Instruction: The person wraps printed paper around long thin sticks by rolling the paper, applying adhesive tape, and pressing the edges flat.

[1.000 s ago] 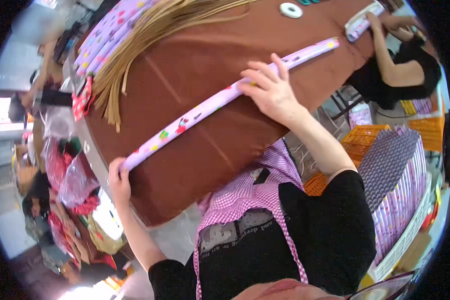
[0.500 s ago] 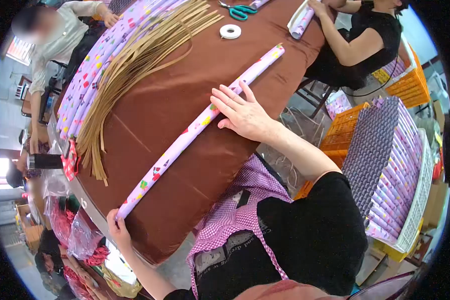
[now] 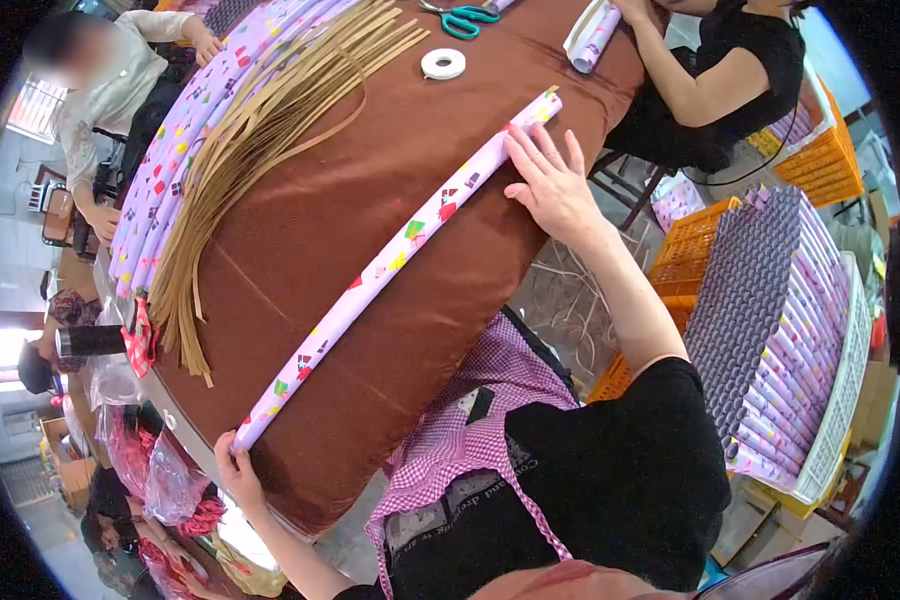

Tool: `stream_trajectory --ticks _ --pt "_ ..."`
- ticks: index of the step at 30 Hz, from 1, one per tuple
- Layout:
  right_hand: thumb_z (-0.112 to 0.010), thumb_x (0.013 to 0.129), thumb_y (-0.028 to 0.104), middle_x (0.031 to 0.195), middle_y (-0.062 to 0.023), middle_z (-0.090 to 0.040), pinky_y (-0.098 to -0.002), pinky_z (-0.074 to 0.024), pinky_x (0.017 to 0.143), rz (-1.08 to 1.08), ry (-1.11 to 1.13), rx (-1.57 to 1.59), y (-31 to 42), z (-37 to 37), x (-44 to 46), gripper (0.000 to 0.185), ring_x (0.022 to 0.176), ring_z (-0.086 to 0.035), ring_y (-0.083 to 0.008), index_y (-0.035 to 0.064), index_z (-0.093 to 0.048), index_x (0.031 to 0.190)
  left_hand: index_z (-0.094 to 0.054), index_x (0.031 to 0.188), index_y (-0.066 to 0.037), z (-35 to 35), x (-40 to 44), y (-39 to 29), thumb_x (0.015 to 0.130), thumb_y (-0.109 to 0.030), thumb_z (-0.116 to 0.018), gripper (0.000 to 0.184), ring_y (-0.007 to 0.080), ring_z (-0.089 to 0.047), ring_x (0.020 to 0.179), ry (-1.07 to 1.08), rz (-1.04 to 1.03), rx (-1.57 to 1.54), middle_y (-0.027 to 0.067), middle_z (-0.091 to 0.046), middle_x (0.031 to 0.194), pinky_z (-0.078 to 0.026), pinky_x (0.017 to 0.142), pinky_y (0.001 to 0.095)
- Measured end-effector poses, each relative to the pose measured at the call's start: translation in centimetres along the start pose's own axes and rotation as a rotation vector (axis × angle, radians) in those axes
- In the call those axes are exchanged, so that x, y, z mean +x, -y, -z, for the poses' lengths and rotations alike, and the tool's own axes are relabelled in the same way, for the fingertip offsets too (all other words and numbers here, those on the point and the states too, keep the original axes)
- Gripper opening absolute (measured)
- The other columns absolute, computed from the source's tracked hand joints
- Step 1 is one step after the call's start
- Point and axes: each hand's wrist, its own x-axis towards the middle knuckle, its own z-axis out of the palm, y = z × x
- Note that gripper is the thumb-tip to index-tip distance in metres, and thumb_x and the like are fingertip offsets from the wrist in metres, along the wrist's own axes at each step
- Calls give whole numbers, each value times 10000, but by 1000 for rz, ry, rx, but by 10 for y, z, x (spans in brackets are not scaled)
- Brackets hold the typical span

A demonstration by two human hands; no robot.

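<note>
A long, thin roll of lilac patterned wrapping paper (image 3: 375, 272) lies diagonally across the brown tablecloth (image 3: 300, 235). At its lower left end, my left hand (image 3: 238, 468) grips the roll between thumb and fingers. My right hand (image 3: 555, 190) rests near the far upper end, fingers stretched out and spread, the fingertips touching the paper. A small tan tip sticks out of that upper end. Beyond the roll lie a white roll of tape (image 3: 443, 64) and teal-handled scissors (image 3: 464, 20).
Brown paper strips (image 3: 255, 150) and a stack of lilac rolls (image 3: 185, 150) cover the table's left side. Co-workers sit at left and upper right, one handling another roll (image 3: 592, 42). A white crate (image 3: 825, 400) of rolls and an orange crate (image 3: 695, 250) stand right.
My right hand has slid up along the roll toward its far end. The paper's printed pattern has turned, so the roll has rotated. My left hand stays at the lower end.
</note>
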Motion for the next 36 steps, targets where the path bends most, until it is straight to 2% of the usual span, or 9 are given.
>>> stream_trajectory --ticks 3,10,15,20,24,28,30,33,36 --pt "-567 952 381 1562 -32 -401 -543 -107 1200 -36 -22 -46 -9 0 0 614 1486 -274 -275 125 -423 1491 -568 1179 -14 0 0 0 985 -107 -565 216 237 -524 1174 -3 -14 14 100 -575 1212 -370 1059 355" --pt "-515 996 391 1547 -38 -426 -569 -133 1177 -128 -163 -128 -46 -9 21 562 1491 -263 -285 131 -435 1488 -569 1172 -12 0 -1 4 972 -77 -565 210 247 -524 1185 -10 -17 -14 106 -576 1222 -367 1067 362" --pt "-496 1001 419 1582 15 -371 -560 -135 1180 -137 -10 -276 -51 -5 23 572 1502 -236 -280 175 -410 1511 -573 1178 -15 0 -3 2 966 -62 -566 217 254 -532 1178 -25 -5 37 105 -582 1222 -375 1066 364" --pt "-467 1012 434 1604 -22 -331 -562 -133 1180 -226 -62 -272 -72 -17 23 592 1509 -214 -292 181 -363 1536 -579 1175 -10 1 -1 -1 958 -52 -567 221 261 -539 1174 -30 -4 62 112 -590 1217 -384 1059 366" --pt "-438 1024 437 1601 -31 -335 -558 -116 1183 -125 -110 -218 -66 -15 30 602 1509 -207 -304 163 -329 1548 -584 1167 1 -4 0 -10 931 5 -546 238 273 -566 1152 -41 -49 99 128 -618 1187 -400 1048 373" --pt "-442 1026 417 1607 -49 -324 -534 -109 1191 165 -51 -81 -18 -1 29 597 1509 -207 -308 140 -334 1544 -608 1159 2 -5 0 -8 912 46 -561 255 268 -580 1143 -64 -48 136 130 -629 1186 -424 1028 363" --pt "-447 1025 406 1602 -57 -333 -535 -102 1193 148 105 -286 -15 2 28 594 1509 -205 -318 142 -335 1544 -598 1179 -1 -4 0 -7 965 -24 -566 218 243 -565 1173 -47 -62 166 108 -629 1203 -403 1053 348" --pt "-469 1013 406 1600 -59 -338 -547 -82 1193 168 -77 -146 -26 -7 31 596 1510 -210 -312 151 -354 1539 -600 1152 -8 -7 2 -18 904 53 -564 258 275 -582 1152 -78 -71 149 126 -628 1175 -425 1035 359" --pt "-507 999 379 1596 -57 -348 -547 -85 1193 243 -36 -45 17 18 41 587 1508 -216 -314 155 -381 1527 -602 1161 -18 -9 1 -21 901 51 -569 271 286 -579 1165 -80 -94 142 134 -624 1196 -430 1033 366"
